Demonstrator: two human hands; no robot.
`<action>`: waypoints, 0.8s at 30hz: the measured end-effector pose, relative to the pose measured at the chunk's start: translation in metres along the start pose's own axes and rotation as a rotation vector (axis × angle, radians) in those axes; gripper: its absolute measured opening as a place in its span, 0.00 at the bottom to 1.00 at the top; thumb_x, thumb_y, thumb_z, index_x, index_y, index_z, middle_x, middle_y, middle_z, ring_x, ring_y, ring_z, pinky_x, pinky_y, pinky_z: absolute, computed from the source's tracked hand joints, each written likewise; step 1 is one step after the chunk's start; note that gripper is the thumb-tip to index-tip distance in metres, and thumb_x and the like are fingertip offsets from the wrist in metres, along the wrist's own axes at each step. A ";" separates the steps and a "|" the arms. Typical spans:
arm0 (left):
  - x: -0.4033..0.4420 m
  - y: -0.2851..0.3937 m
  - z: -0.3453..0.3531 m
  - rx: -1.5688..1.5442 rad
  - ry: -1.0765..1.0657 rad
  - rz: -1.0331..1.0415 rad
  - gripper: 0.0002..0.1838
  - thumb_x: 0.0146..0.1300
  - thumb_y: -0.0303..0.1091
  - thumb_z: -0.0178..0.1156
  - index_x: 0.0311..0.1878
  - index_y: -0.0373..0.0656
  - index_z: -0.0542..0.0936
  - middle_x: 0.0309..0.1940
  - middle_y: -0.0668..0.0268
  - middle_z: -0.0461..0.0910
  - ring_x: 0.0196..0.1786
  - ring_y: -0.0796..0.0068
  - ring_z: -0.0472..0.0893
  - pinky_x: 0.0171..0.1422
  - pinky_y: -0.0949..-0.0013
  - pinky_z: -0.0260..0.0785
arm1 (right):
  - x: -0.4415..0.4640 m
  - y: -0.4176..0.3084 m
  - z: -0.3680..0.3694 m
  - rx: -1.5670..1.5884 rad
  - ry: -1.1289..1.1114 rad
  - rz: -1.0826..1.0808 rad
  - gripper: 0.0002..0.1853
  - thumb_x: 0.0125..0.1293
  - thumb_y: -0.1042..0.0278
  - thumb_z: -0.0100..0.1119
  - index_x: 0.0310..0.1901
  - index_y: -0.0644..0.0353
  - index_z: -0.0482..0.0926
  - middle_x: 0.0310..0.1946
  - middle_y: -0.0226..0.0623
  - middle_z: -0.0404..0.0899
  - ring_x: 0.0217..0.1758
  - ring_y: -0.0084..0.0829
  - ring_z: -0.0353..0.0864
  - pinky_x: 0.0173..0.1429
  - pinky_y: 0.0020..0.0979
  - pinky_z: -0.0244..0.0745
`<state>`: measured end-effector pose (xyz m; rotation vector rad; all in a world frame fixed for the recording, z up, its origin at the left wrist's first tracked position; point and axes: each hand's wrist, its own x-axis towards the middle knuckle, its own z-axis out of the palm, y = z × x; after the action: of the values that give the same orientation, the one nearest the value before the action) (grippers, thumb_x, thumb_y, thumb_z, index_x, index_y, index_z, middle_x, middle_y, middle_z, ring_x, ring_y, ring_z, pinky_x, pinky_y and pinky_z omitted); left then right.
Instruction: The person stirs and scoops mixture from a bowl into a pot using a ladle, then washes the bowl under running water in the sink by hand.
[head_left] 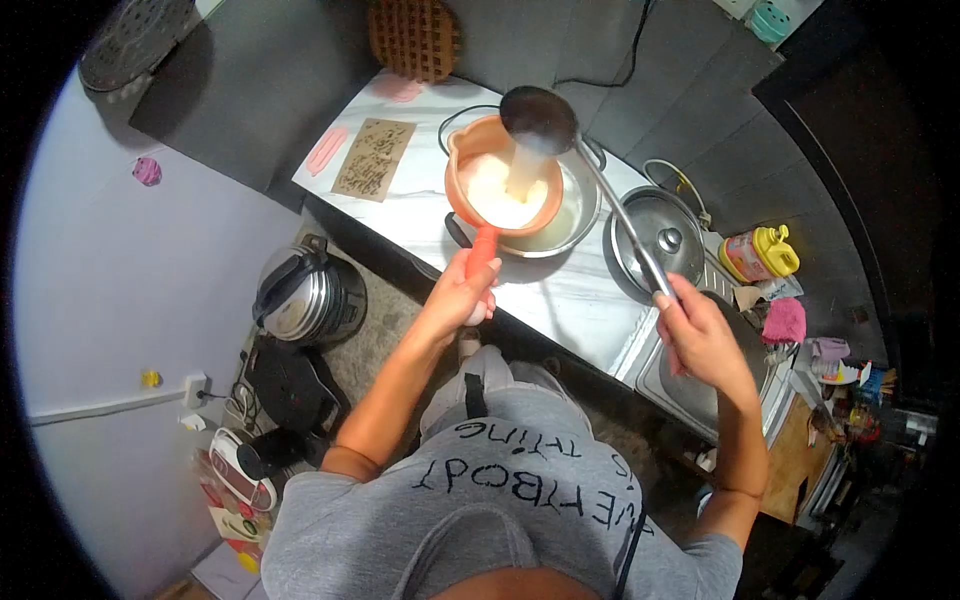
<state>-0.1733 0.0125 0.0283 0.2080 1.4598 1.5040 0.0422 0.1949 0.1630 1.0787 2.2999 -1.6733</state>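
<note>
My left hand [465, 292] is wrapped round the red-orange handle of an orange saucepan [455, 178]. The saucepan is held over a wide steel pot [578, 215] with dark handles, hiding part of it. Pale, whitish contents lie brightly lit inside the saucepan. My right hand [702, 335] grips the long metal handle of a ladle [622, 215]. Its large dark bowl is tilted above the saucepan's right side, and a cloudy white stream runs down from it into the saucepan. Whether that stream is all liquid or partly steam, I cannot tell.
A lidded pan [655, 240] stands right of the steel pot, near the sink [700, 390]. Behind it is a yellow jug [760, 255]. A patterned brown mat [373, 160] lies on the marbled counter [560, 305]. A pressure cooker [300, 295] stands at lower left.
</note>
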 end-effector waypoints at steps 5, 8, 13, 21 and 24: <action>0.002 0.004 0.005 0.004 -0.001 0.012 0.15 0.66 0.38 0.57 0.47 0.39 0.66 0.28 0.69 0.70 0.20 0.82 0.71 0.22 0.77 0.67 | 0.018 0.030 0.027 -0.644 0.283 -0.376 0.17 0.67 0.68 0.50 0.53 0.69 0.68 0.24 0.58 0.77 0.27 0.58 0.77 0.34 0.49 0.73; 0.003 0.005 0.007 0.028 -0.001 0.018 0.16 0.66 0.38 0.56 0.48 0.39 0.65 0.28 0.69 0.70 0.20 0.82 0.71 0.22 0.77 0.67 | 0.026 0.042 0.039 -0.688 0.305 -0.378 0.17 0.66 0.69 0.50 0.53 0.70 0.66 0.25 0.60 0.77 0.29 0.58 0.78 0.33 0.51 0.72; 0.009 0.001 0.008 0.093 0.011 0.053 0.17 0.66 0.38 0.56 0.49 0.37 0.64 0.29 0.68 0.70 0.20 0.82 0.71 0.21 0.76 0.67 | 0.028 0.040 0.032 0.276 -0.120 0.177 0.17 0.72 0.60 0.44 0.52 0.66 0.67 0.18 0.34 0.72 0.09 0.27 0.69 0.12 0.29 0.63; 0.010 -0.002 -0.001 0.102 0.006 0.059 0.18 0.67 0.38 0.55 0.50 0.36 0.65 0.29 0.67 0.70 0.20 0.81 0.72 0.21 0.76 0.68 | 0.006 0.010 0.007 0.573 -0.248 0.135 0.18 0.74 0.58 0.38 0.56 0.62 0.68 0.19 0.26 0.64 0.07 0.15 0.57 0.10 0.18 0.52; 0.007 0.000 0.000 0.062 0.014 0.033 0.17 0.65 0.38 0.57 0.48 0.38 0.66 0.29 0.69 0.70 0.20 0.82 0.71 0.21 0.78 0.67 | -0.005 0.007 0.013 0.448 -0.164 0.079 0.17 0.74 0.59 0.39 0.56 0.60 0.68 0.19 0.25 0.64 0.07 0.15 0.59 0.10 0.18 0.54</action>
<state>-0.1766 0.0172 0.0245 0.2607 1.5223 1.4899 0.0459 0.1829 0.1545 1.0328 1.8040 -2.2126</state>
